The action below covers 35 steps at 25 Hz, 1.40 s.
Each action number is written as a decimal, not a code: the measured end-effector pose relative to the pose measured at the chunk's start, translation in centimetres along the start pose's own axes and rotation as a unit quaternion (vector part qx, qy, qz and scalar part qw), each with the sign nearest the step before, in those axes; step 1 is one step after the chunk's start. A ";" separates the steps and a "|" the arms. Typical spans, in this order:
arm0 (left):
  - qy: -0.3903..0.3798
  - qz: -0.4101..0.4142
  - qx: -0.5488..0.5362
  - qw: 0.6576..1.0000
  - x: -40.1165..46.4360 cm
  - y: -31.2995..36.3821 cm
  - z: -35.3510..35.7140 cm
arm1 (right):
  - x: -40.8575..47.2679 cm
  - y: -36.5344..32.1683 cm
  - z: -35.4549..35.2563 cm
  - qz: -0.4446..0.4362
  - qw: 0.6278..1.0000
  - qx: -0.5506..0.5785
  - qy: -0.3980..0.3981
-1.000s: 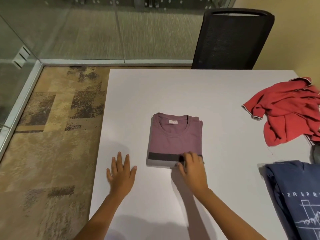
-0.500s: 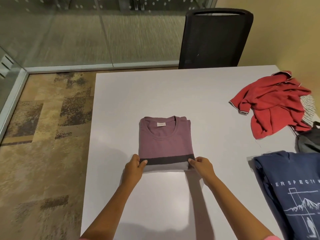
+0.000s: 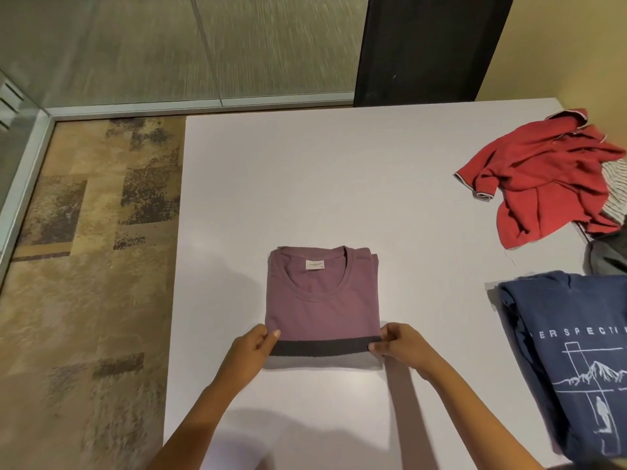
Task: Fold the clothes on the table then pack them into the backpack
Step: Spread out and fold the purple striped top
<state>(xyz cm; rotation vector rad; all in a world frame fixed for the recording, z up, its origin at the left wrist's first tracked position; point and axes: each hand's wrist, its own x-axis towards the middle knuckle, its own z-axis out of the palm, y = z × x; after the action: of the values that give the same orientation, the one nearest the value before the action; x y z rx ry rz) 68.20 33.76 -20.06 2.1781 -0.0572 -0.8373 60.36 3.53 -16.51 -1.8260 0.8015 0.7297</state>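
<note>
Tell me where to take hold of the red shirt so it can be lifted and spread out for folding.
Grip the red shirt at its collar end, by the table's far edge, coming from above. It lies crumpled, one trimmed sleeve flung left; held up by the collar end, the body should probably hang straight.

Views: one, worn on the person's head.
Direction: forward and steeply down over the counter (image 3: 339,184).
Nearness: close; both forearms enter from the bottom edge.
Coverage: near counter edge to the chair (image 3: 431,45) at the far side, carpet (image 3: 84,266) on the left.
Lens: wide-angle, edges bowed.
Overlap: no second view.
</note>
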 end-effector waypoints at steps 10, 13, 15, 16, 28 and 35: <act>0.101 -0.054 -0.267 0.957 8.0 6.0 -1.5 | 5.4 -6.0 0.6 -0.067 0.962 0.205 0.168; 0.123 -0.037 -0.278 0.952 9.4 6.4 -1.3 | 5.7 -6.3 0.3 -0.098 0.949 0.228 0.196; 0.152 -0.014 -0.260 0.953 9.8 6.0 -0.9 | 5.8 -5.9 0.2 -0.085 0.935 0.246 0.243; 0.161 -0.010 -0.251 0.955 10.0 5.8 -0.6 | 6.0 -5.6 0.3 -0.075 0.933 0.239 0.257; 0.135 -0.021 -0.224 0.965 12.5 5.8 -2.1 | 8.2 -5.0 -0.3 -0.071 0.957 0.094 0.267; 0.225 -0.029 -0.041 0.973 7.9 6.0 0.4 | 4.9 -2.9 1.8 -0.033 0.961 0.052 0.269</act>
<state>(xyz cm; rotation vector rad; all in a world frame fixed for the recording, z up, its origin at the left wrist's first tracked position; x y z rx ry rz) 75.45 27.03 -20.48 2.2477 0.2629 -0.3523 65.37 5.03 -19.40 -1.9666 1.0964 0.1319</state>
